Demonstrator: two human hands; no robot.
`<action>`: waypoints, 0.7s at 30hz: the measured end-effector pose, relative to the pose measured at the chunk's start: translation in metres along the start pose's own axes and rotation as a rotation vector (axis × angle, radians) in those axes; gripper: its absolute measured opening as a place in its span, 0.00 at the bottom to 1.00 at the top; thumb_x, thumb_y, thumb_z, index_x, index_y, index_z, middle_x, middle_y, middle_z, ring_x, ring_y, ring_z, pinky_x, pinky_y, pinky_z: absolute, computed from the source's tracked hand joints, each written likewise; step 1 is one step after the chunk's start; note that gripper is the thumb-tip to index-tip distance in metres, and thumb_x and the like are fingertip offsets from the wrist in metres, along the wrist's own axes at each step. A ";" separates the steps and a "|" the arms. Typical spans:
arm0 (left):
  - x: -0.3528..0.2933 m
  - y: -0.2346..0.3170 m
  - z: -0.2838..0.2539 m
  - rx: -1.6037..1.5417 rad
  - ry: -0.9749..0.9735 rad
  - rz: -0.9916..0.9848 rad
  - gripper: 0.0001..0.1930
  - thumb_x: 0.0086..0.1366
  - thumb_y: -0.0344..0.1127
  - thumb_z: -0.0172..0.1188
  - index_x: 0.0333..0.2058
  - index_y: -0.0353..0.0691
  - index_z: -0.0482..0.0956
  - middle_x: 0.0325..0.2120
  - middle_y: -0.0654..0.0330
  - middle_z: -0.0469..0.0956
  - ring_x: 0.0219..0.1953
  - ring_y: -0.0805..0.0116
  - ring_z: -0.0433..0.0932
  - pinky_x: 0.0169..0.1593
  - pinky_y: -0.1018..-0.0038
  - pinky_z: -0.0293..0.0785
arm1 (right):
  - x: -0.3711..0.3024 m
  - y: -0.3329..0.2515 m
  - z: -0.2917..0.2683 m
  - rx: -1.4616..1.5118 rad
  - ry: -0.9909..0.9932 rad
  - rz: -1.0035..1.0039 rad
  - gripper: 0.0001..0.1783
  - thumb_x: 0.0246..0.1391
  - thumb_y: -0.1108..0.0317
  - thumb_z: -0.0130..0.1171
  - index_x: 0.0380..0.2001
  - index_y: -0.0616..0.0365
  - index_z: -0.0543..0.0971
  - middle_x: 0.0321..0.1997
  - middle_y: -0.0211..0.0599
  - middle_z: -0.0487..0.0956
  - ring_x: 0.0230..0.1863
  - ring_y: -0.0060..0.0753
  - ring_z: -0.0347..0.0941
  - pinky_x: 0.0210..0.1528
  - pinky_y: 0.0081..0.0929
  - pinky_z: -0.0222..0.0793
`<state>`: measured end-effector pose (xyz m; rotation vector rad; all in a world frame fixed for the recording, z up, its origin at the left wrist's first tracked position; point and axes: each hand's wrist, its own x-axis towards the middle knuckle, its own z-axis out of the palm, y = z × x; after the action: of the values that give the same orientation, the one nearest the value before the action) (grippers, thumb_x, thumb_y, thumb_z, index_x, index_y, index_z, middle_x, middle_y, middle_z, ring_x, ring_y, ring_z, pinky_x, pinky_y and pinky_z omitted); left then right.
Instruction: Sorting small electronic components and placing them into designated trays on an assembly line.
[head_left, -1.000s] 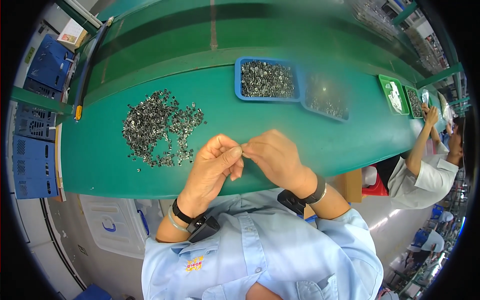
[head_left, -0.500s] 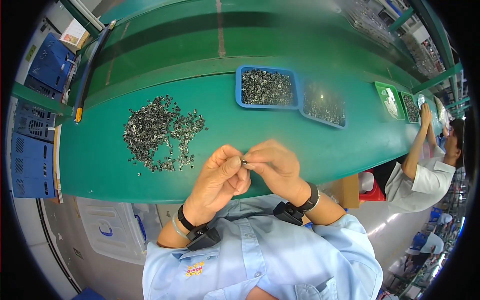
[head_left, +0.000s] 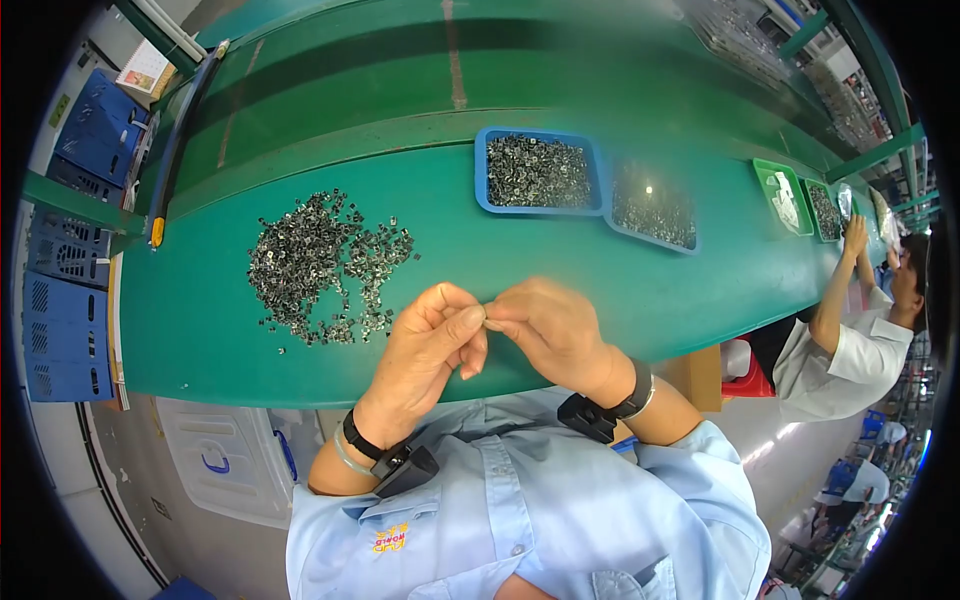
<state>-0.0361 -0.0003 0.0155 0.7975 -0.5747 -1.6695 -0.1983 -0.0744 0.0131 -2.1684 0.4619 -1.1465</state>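
Above the near edge of the green bench, my left hand (head_left: 432, 335) and my right hand (head_left: 548, 328) meet at their fingertips. Thumb and forefinger of each are pinched on a small dark metal piece, which the fingertips now cover almost wholly. To the left of my hands lies a loose pile of small black and silver metal pieces (head_left: 300, 255), with a thinner scatter on its right side. Beyond my hands stands a blue tray (head_left: 482, 180) filled with similar pieces.
A second blue tray (head_left: 650, 241) of small pieces, blurred, adjoins the first. Farther right are a green tray (head_left: 800, 228) with white items and a co-worker (head_left: 845, 350) at the bench. Blue crates (head_left: 65, 335) stand left; a clear lidded box (head_left: 225, 460) is below the bench.
Both hands have shifted slightly, their fingertips drawing closer together. The dark piece that showed between them is now covered.
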 end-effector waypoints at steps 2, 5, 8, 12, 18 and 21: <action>0.000 -0.001 -0.003 -0.024 -0.008 -0.017 0.08 0.66 0.37 0.55 0.33 0.39 0.70 0.22 0.62 0.74 0.20 0.75 0.69 0.22 0.79 0.65 | 0.002 0.002 0.000 -0.059 -0.041 -0.009 0.08 0.46 0.76 0.64 0.32 0.58 0.77 0.29 0.34 0.78 0.29 0.33 0.75 0.28 0.26 0.70; 0.000 0.000 -0.001 -0.055 0.010 -0.021 0.09 0.66 0.38 0.54 0.34 0.39 0.69 0.21 0.61 0.74 0.20 0.74 0.70 0.22 0.79 0.65 | 0.000 0.002 0.001 0.028 -0.025 0.072 0.09 0.45 0.75 0.64 0.32 0.57 0.77 0.29 0.34 0.78 0.29 0.33 0.75 0.28 0.26 0.70; 0.000 -0.001 0.003 -0.093 0.050 -0.011 0.10 0.66 0.40 0.54 0.34 0.39 0.68 0.18 0.60 0.73 0.17 0.72 0.70 0.21 0.77 0.64 | 0.000 0.002 0.000 0.081 -0.025 0.125 0.09 0.45 0.75 0.65 0.32 0.57 0.77 0.29 0.34 0.78 0.29 0.34 0.75 0.29 0.26 0.70; 0.000 -0.003 0.005 -0.028 0.013 0.005 0.10 0.67 0.39 0.53 0.36 0.39 0.68 0.19 0.59 0.73 0.17 0.72 0.70 0.21 0.78 0.65 | -0.003 -0.001 -0.001 0.070 -0.021 0.139 0.09 0.45 0.75 0.64 0.31 0.59 0.77 0.29 0.35 0.78 0.29 0.36 0.75 0.29 0.27 0.72; 0.003 -0.007 0.000 -0.001 0.031 -0.029 0.08 0.67 0.37 0.52 0.39 0.39 0.69 0.24 0.61 0.74 0.21 0.75 0.70 0.24 0.81 0.66 | -0.001 0.004 -0.005 -0.079 -0.115 0.120 0.07 0.47 0.74 0.61 0.32 0.58 0.77 0.29 0.35 0.76 0.29 0.40 0.74 0.31 0.32 0.71; 0.000 -0.006 -0.005 0.004 0.069 -0.022 0.08 0.67 0.36 0.52 0.40 0.39 0.70 0.23 0.61 0.74 0.21 0.74 0.70 0.23 0.80 0.66 | 0.017 0.027 -0.016 -0.215 -0.077 0.093 0.06 0.48 0.73 0.61 0.31 0.58 0.77 0.29 0.38 0.75 0.31 0.41 0.74 0.32 0.31 0.71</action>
<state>-0.0368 0.0011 0.0077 0.8642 -0.5231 -1.6548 -0.2024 -0.1103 0.0119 -2.3380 0.6705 -0.9975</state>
